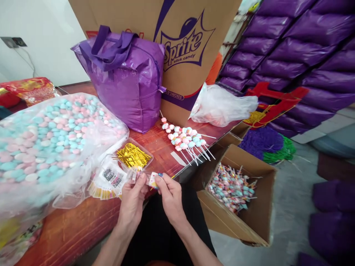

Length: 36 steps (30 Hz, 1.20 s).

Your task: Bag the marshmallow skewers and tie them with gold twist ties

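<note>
My left hand (133,199) and my right hand (171,197) are close together at the table's front edge. Between them they pinch a small clear plastic bag (152,180) with a colourful print; whether anything is inside I cannot make out. Just left of my hands lies a fanned stack of printed clear bags (107,181). Behind it, gold twist ties (132,155) fill a clear plastic tray (151,158). Several marshmallow sticks (185,139), pink, blue and white on white sticks, lie in a pile farther back to the right.
A large clear bag of loose pastel marshmallows (55,133) covers the table's left. A purple tote bag (124,81) stands before a tall carton (188,81). Down on the right, an open cardboard box (260,207) holds wrapped sticks. Purple packages (305,44) are stacked behind.
</note>
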Motion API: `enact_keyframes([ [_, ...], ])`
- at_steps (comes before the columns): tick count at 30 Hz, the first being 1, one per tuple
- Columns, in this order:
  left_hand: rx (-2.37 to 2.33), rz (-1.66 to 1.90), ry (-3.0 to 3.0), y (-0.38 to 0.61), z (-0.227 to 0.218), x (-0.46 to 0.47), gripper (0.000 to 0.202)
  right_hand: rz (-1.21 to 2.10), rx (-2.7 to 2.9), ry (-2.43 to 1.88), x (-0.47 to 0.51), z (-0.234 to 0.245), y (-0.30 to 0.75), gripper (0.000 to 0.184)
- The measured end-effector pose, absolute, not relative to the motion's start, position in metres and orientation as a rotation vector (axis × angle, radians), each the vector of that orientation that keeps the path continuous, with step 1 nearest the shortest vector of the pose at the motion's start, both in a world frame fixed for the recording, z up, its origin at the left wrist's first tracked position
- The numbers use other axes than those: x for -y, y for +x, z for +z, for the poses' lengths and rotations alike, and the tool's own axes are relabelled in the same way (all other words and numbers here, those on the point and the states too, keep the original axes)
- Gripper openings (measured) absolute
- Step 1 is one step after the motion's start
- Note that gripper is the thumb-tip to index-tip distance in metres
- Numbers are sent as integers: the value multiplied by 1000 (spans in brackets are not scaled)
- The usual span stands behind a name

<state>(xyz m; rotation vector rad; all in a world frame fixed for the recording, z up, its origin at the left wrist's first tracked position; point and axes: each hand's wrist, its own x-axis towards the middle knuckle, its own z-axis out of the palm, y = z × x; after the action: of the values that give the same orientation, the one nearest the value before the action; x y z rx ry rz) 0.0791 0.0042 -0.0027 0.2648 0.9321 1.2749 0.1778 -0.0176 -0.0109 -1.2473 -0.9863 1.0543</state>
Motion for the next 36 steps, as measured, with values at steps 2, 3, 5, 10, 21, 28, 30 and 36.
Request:
enact_keyframes([
  [2, -971, 1342, 346, 83, -2, -3, 33, 1060, 954, -1258, 15, -15, 179, 41],
  [3, -971, 1358, 370, 84, -2, -3, 34, 1063, 947, -1261, 14, -16, 180, 41],
  [5, -954, 1368, 379, 83, -1, -4, 34, 1040, 958, -1285, 11, -19, 185, 42],
  [10, -1023, 1447, 313, 77, 2, -18, 34, 880, 1352, -1357, -3, -19, 210, 48],
  [21, -1004, 1492, 81, 70, 3, -41, 22, -529, 1717, -2168, -117, -5, 361, 27],
  [28, -1014, 1440, -4, 66, 3, -44, 6, -349, 1602, -2045, -105, -18, 368, 24],
  [30, -1007, 1432, 3, 63, 0, -43, 6, -139, 1418, -1864, -83, -15, 348, 20],
  [36, -964, 1472, 67, 54, -5, -42, 6, 710, 974, -1421, -4, -17, 265, 19],
])
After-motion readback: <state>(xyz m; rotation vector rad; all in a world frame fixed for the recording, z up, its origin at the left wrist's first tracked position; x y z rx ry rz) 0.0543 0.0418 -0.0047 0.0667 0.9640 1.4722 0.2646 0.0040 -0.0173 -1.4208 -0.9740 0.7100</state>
